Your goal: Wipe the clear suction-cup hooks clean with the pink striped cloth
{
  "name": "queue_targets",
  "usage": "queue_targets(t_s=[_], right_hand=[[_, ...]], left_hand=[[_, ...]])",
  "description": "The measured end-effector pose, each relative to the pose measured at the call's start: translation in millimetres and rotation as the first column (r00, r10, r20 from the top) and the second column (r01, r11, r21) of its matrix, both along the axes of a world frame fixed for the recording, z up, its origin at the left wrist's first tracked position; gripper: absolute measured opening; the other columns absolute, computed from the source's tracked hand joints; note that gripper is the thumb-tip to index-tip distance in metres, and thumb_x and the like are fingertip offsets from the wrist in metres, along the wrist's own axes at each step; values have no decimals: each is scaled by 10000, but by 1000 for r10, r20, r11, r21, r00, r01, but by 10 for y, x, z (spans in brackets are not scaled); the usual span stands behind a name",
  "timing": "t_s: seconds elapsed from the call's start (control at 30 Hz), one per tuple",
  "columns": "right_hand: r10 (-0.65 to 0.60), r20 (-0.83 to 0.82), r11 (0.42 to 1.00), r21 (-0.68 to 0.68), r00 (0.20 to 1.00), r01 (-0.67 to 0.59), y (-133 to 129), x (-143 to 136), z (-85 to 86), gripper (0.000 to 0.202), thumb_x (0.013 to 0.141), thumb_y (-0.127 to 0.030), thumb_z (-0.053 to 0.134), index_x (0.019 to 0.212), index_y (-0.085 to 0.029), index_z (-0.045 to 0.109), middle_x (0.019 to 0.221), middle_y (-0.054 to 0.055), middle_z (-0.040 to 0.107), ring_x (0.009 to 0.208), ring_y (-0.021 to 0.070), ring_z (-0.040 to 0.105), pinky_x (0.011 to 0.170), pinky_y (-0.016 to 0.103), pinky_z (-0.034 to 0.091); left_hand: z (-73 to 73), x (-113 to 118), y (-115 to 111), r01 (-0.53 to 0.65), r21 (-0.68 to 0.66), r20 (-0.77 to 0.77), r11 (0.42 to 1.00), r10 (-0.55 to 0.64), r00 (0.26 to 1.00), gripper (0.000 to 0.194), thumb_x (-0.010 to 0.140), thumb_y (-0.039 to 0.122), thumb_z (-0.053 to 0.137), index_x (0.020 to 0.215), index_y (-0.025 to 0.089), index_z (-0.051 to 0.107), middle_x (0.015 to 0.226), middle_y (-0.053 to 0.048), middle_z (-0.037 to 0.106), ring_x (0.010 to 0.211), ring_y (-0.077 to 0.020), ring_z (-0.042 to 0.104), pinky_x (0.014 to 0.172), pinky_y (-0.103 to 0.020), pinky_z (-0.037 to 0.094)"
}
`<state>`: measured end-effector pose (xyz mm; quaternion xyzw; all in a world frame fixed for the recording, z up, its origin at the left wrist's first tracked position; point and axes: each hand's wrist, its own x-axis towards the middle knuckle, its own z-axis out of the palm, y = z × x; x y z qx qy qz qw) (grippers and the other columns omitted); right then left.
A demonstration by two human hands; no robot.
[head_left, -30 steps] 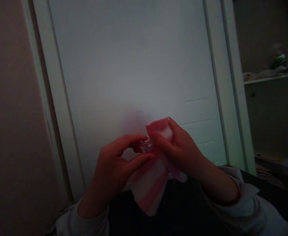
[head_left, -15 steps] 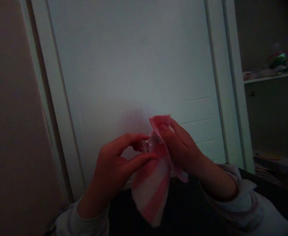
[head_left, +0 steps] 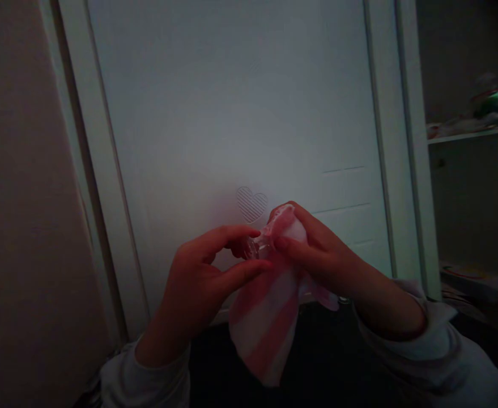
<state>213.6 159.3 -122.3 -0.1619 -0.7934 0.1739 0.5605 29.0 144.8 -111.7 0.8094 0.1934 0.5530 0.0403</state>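
One clear vessel (head_left: 252,247), partly under striped cloth (head_left: 265,323)

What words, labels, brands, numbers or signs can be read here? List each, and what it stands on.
No readable words, labels, brands or numbers.
White panel: a striped heart, no lettering seen.
Striped cloth: no lettering visible.
Green-toned item on the shelf: too dark and blurred to tell.
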Motion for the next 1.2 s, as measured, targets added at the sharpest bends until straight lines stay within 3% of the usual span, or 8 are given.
queue_targets(t_s=[0.8,1.2], right_hand=[[-20,-30,999,44,999,21,-33,-18,10,53,875,-267,498,867,-215,496,742,-23,542,615,132,498,541,258,400],[-3,-90,1000,19,996,5,62,-32,-12,129,906,-256,441,802,-233,515,777,-20,569,688,153,523,582,273,427]], left_hand=[[3,2,-31,-29,-14,-25,999,29,999,289,674,348,769,938,251,699,744,22,672,690,-135,597,676,-238,481],[28,3,-62,-15,-37,-67,999,13,998,211,668,315,781,809,236,645,720,42,620,683,-129,551,646,-232,422]])
